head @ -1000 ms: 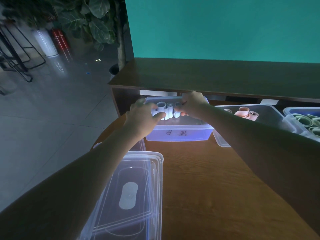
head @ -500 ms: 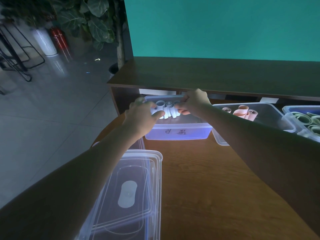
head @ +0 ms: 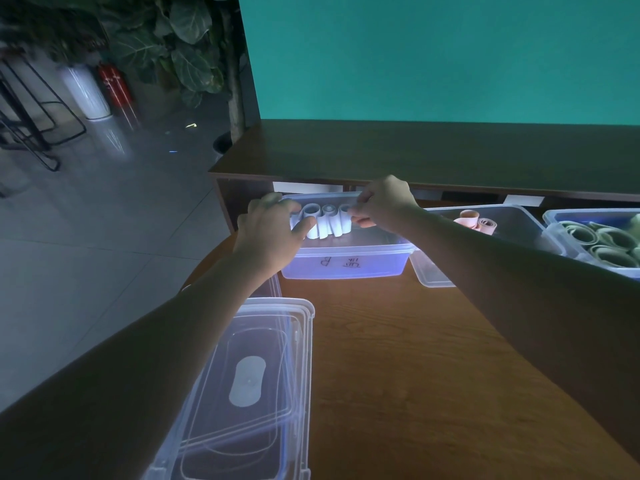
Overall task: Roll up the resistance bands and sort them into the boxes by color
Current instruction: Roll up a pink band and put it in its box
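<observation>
I squeeze the row of pale rolled bands (head: pixel 323 223) between my left hand (head: pixel 273 233) and right hand (head: pixel 381 206), each grip clamped on one end, so the rolls stay upright and wound above the labelled box (head: pixel 346 265) on the surface (head: pixel 415 358).

The surface (head: pixel 415 358) is wood with visible grain and a soft sheen. The boxes (head: pixel 343 265) and lids (head: pixel 263 368) are clear, smooth, glossy plastic. The rolls (head: pixel 325 223) look matt and rubbery; the floor (head: pixel 86 237) is glossy tile
</observation>
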Motion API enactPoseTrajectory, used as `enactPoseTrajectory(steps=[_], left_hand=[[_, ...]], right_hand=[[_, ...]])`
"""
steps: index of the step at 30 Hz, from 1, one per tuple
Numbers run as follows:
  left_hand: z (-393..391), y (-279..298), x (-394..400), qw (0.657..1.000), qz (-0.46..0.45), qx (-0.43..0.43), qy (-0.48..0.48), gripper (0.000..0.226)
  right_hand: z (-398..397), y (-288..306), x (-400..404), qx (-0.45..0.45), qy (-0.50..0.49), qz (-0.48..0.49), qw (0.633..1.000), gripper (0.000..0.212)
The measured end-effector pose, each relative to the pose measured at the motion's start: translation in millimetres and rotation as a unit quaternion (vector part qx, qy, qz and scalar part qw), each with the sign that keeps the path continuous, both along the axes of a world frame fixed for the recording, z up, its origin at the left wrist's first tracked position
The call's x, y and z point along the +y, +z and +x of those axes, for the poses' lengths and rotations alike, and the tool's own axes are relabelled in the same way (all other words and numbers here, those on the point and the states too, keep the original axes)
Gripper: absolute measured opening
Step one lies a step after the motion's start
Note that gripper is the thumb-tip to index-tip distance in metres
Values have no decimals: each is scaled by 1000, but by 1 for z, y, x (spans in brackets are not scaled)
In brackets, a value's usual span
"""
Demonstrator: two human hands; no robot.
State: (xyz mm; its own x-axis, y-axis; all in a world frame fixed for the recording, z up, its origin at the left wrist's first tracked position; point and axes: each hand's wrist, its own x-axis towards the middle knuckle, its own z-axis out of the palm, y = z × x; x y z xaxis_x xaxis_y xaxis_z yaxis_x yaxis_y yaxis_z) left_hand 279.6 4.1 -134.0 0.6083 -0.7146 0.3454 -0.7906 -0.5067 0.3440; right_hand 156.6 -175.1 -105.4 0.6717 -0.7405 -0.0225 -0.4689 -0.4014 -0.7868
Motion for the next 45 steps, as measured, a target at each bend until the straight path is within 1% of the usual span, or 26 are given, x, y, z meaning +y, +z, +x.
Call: enactPoseTrajectory(steps=[3, 7, 10, 13, 17, 21, 23, 27, 29, 32, 34, 36, 38, 41, 45], left_hand=[[-11, 8, 0, 999, -23, -28, -7, 44], [-36, 23, -2, 998, -51, -32, -13, 34], [-64, 32, -4, 997, -64, -32, -27, 30], [-102, 33, -9, 995, -74, -30, -53, 27], [-173, 34, -20, 993, -48, -29, -101, 32], [-257, 32, -28, 988, -26, 1, -150, 34], [-301, 30, -31, 983, -9, 10, -182, 36], [-387, 28, -33, 968, 55, 78, -233, 39], [-425, 27, -37, 960, 75, 90, -256, 38], [-475, 23, -41, 949, 73, 84, -294, 36], [-497, 16, -43, 944, 80, 92, -307, 35], [-510, 6, -47, 940, 100, 104, -309, 35], [-518, -3, -51, 937, 112, 115, -310, 36], [-525, -8, -56, 933, 126, 135, -310, 38], [-526, -14, -62, 922, 133, 184, -314, 22]], right_hand=[[-14, 11, 4, -27, 5, 5, 1000, 18], [-49, 25, 11, -60, 31, 17, 998, 16], [-92, 29, 17, -100, 29, 33, 994, 10], [-146, 21, 25, -115, 8, 71, 991, 10], [-235, 4, 36, -109, -25, 87, 990, 10], [-332, -7, 54, -98, -77, 83, 989, 10], [-380, -7, 66, -108, -101, 78, 986, 10], [-467, -9, 83, -88, -162, 52, 982, 14], [-504, -16, 84, -81, -184, 48, 978, 11], [-550, -25, 82, -86, -209, 36, 973, 5], [-571, -32, 78, -65, -232, -10, 971, 6], [-586, -38, 75, -45, -245, -30, 968, 10], [-596, -49, 72, -39, -246, -29, 968, 10], [-604, -58, 73, -59, -239, -11, 969, 4], [-605, -59, 69, -74, -236, 14, 969, 6]])
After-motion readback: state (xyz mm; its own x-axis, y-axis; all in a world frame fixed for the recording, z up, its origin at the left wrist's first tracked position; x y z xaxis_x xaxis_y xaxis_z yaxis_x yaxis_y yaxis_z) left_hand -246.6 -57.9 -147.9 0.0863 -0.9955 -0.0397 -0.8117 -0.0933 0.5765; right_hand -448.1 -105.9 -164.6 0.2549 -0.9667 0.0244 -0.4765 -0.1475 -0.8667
